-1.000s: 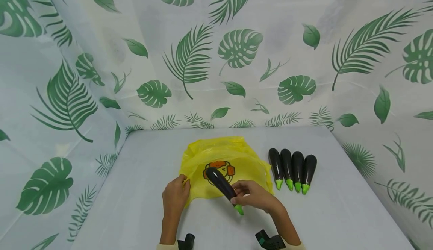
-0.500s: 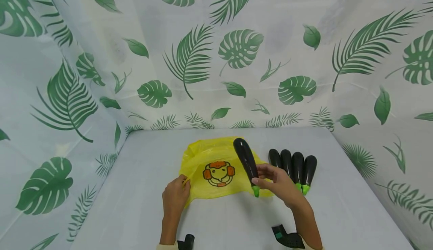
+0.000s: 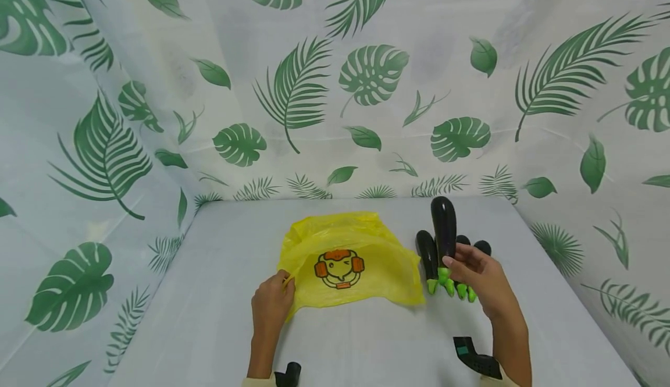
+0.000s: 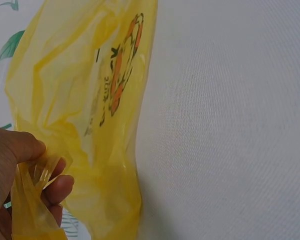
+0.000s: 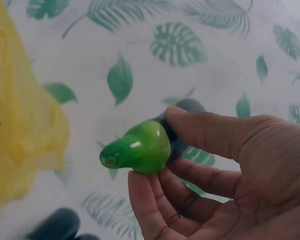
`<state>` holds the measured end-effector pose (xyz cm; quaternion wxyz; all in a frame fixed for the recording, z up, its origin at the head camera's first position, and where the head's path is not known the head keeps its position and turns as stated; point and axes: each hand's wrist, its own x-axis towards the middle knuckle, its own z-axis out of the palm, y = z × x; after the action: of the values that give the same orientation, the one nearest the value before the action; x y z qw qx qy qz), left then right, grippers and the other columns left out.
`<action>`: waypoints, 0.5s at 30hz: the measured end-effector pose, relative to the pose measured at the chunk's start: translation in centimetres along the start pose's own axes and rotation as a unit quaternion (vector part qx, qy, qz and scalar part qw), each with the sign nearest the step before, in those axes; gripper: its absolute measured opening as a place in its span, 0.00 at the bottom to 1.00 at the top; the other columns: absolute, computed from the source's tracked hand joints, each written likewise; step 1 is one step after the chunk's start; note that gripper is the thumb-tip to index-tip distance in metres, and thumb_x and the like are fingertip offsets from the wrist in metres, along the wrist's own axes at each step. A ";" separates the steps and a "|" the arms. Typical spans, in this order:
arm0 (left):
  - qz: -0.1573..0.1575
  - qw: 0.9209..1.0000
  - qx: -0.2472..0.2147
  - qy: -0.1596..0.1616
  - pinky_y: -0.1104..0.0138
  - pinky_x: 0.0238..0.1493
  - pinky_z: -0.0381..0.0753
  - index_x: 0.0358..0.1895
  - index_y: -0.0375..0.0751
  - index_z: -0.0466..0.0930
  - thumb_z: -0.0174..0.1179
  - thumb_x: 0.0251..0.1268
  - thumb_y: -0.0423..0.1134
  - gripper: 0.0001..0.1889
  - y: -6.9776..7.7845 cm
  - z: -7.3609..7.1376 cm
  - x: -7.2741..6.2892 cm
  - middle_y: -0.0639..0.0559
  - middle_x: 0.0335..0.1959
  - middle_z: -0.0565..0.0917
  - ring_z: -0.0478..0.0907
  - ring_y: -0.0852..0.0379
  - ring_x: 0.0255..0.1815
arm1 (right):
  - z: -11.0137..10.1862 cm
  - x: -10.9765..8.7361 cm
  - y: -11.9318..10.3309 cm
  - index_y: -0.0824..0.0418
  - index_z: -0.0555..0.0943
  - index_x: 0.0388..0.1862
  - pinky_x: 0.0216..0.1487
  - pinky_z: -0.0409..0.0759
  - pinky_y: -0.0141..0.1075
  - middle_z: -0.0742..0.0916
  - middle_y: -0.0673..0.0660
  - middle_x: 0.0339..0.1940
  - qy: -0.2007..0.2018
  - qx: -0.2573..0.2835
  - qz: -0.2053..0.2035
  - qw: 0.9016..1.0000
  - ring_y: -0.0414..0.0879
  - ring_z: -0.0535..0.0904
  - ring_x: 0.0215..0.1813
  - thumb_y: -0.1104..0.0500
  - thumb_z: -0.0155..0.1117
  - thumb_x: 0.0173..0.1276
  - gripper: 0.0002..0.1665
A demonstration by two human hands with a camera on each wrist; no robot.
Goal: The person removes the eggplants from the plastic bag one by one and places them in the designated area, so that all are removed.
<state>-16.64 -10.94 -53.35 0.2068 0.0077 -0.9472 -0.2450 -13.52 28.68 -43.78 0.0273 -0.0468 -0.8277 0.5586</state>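
My right hand (image 3: 481, 273) pinches a dark eggplant (image 3: 444, 224) near its green stem end, body pointing up and away. In the right wrist view its green cap (image 5: 140, 147) faces the camera, thumb on one side and fingers on the other. Behind it in the head view lie several more eggplants (image 3: 426, 253) in a row, partly covered by the hand and the held one. My left hand (image 3: 273, 302) grips the left edge of a yellow plastic bag (image 3: 387, 265), which bears a cartoon face with headphones. Gathered plastic shows between thumb and fingers in the left wrist view.
A white table (image 3: 209, 270) carries everything. Leaf-printed cloth (image 3: 387, 160) hangs behind it and along both sides. Each wrist wears a black camera mount, such as the right one (image 3: 475, 359).
My right hand has carried the eggplant from over the bag's front rightward to above the row of eggplants, turning it more upright. The left hand and the bag have stayed in place.
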 end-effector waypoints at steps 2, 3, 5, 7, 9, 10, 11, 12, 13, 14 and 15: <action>-0.003 1.000 0.000 -0.002 0.60 0.28 0.81 0.37 0.40 0.84 0.65 0.61 0.39 0.07 0.0 0.0 0.0 0.48 0.29 0.87 0.82 0.54 0.26 | -0.5 0.3 1.0 0.70 0.62 0.71 0.43 0.81 0.24 0.77 0.62 0.57 0.012 -0.010 0.021 1.000 0.23 0.76 0.41 0.48 0.60 0.71 0.39; -0.005 1.000 0.000 -0.003 0.60 0.28 0.81 0.37 0.40 0.84 0.65 0.61 0.39 0.07 0.0 0.0 0.0 0.48 0.29 0.87 0.82 0.54 0.26 | -0.7 0.4 1.5 0.71 0.62 0.71 0.43 0.80 0.24 0.76 0.65 0.59 0.017 -0.010 0.033 0.999 0.22 0.76 0.41 0.47 0.59 0.71 0.40; -0.006 1.000 0.000 -0.006 0.60 0.28 0.80 0.37 0.40 0.84 0.65 0.61 0.39 0.07 0.1 0.0 -0.1 0.48 0.29 0.87 0.82 0.54 0.26 | -1.0 0.7 2.6 0.71 0.61 0.72 0.43 0.80 0.24 0.75 0.67 0.62 0.028 -0.015 0.058 0.998 0.20 0.75 0.40 0.45 0.59 0.71 0.42; -0.007 1.000 0.000 -0.007 0.60 0.28 0.80 0.37 0.40 0.84 0.65 0.61 0.39 0.07 0.1 0.0 0.0 0.48 0.29 0.87 0.82 0.54 0.26 | -1.4 0.9 3.5 0.71 0.61 0.72 0.42 0.80 0.23 0.76 0.66 0.61 0.037 -0.013 0.082 0.996 0.19 0.74 0.39 0.44 0.59 0.70 0.43; -0.008 1.000 0.001 -0.007 0.60 0.27 0.80 0.37 0.40 0.84 0.65 0.60 0.39 0.07 0.1 -0.1 0.0 0.48 0.29 0.87 0.82 0.54 0.25 | -1.7 1.0 4.3 0.71 0.61 0.72 0.42 0.80 0.22 0.78 0.61 0.57 0.047 -0.009 0.100 0.994 0.20 0.75 0.38 0.43 0.60 0.70 0.44; -0.008 1.000 0.001 -0.007 0.61 0.27 0.80 0.37 0.40 0.84 0.65 0.60 0.39 0.07 0.1 -0.1 0.0 0.48 0.29 0.87 0.82 0.54 0.25 | -1.8 1.1 4.6 0.71 0.61 0.72 0.41 0.80 0.22 0.79 0.56 0.53 0.053 -0.003 0.110 0.993 0.21 0.75 0.37 0.43 0.60 0.69 0.44; -0.008 1.000 0.002 -0.007 0.61 0.27 0.80 0.37 0.40 0.84 0.65 0.60 0.39 0.07 0.0 -0.2 0.0 0.48 0.28 0.87 0.82 0.54 0.25 | -2.0 1.1 4.9 0.71 0.61 0.72 0.41 0.80 0.22 0.79 0.51 0.50 0.058 0.004 0.117 0.991 0.21 0.75 0.37 0.43 0.61 0.69 0.45; -0.008 1.000 0.002 -0.007 0.61 0.26 0.79 0.37 0.40 0.84 0.65 0.60 0.39 0.07 0.1 -0.2 0.0 0.48 0.28 0.87 0.82 0.54 0.25 | -2.1 1.1 5.1 0.71 0.61 0.72 0.41 0.80 0.22 0.79 0.46 0.46 0.063 0.009 0.125 0.990 0.22 0.76 0.36 0.43 0.61 0.69 0.45; -0.008 1.000 0.002 -0.007 0.61 0.26 0.79 0.37 0.40 0.84 0.65 0.60 0.39 0.06 0.1 -0.2 0.0 0.48 0.28 0.87 0.82 0.54 0.25 | -2.3 1.2 5.4 0.71 0.61 0.72 0.41 0.80 0.22 0.79 0.42 0.43 0.071 0.017 0.134 0.988 0.22 0.76 0.36 0.43 0.62 0.68 0.45; -0.008 1.000 0.002 -0.008 0.61 0.26 0.79 0.37 0.40 0.84 0.65 0.60 0.39 0.06 0.0 -0.2 0.0 0.48 0.28 0.87 0.81 0.54 0.24 | -2.4 1.2 5.6 0.71 0.61 0.72 0.40 0.80 0.23 0.78 0.38 0.40 0.078 0.027 0.143 0.986 0.22 0.76 0.35 0.44 0.62 0.68 0.45; -0.008 1.000 0.002 -0.009 0.61 0.25 0.79 0.37 0.40 0.84 0.65 0.60 0.39 0.07 0.0 -0.2 0.0 0.48 0.28 0.87 0.81 0.55 0.24 | -2.6 1.3 5.9 0.71 0.61 0.72 0.40 0.81 0.23 0.77 0.35 0.37 0.085 0.041 0.152 0.984 0.23 0.76 0.35 0.45 0.63 0.68 0.45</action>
<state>-16.60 -11.02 -53.17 0.1963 0.0135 -0.9494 -0.2450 -14.24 33.38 -48.28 0.0144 -0.2184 -0.7821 0.5834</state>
